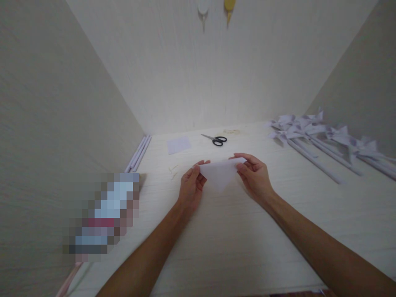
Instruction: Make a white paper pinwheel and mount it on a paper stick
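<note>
A white sheet of paper (220, 172), folded into a triangle, is held up between both hands with its point toward me. My left hand (192, 183) pinches its left corner between thumb and fingers. At the opposite corner, my right hand (254, 175) grips the paper, thumb on the near side. Beyond the hands lies a pair of black-handled scissors (217, 140), its blades pointing left. Left of the scissors, a flat white paper piece (179, 145) rests on the table.
Several white paper pinwheels (289, 131) on rolled sticks lie at the right. More paper rolls (139, 153) rest by the left wall. A blurred-out object (111, 206) stands at the left edge. Two hooks, white (203, 7) and yellow (229, 5), hang on the back wall.
</note>
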### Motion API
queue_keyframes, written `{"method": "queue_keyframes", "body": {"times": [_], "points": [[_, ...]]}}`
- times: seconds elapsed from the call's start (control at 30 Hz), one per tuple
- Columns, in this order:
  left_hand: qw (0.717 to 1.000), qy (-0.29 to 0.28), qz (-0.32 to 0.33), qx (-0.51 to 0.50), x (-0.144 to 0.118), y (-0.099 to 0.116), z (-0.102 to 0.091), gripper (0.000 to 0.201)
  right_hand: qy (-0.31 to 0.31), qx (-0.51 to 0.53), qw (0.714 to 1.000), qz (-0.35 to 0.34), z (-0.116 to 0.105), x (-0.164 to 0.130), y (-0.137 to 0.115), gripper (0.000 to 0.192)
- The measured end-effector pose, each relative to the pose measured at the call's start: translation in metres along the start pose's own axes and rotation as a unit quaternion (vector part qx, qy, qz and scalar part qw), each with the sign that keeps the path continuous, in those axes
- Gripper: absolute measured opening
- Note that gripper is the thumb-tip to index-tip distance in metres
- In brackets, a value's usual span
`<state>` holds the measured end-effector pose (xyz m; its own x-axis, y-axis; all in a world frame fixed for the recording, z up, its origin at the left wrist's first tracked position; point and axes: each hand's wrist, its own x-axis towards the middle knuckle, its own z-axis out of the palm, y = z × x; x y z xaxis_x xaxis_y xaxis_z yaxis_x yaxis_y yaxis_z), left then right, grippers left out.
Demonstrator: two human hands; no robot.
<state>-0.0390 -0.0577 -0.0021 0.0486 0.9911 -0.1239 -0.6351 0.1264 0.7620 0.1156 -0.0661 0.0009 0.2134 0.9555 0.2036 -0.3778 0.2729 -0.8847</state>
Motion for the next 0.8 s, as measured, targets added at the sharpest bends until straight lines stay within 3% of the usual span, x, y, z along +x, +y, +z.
{"method": "queue_keyframes", "body": {"times": [0.8], "points": [[0.999,-0.040,0.014,0.021,-0.0017,0.0013,0.0005,0.015,0.097,0.001,0.995,-0.030,-0.0007,0.0008,-0.0024,0.004]]}}
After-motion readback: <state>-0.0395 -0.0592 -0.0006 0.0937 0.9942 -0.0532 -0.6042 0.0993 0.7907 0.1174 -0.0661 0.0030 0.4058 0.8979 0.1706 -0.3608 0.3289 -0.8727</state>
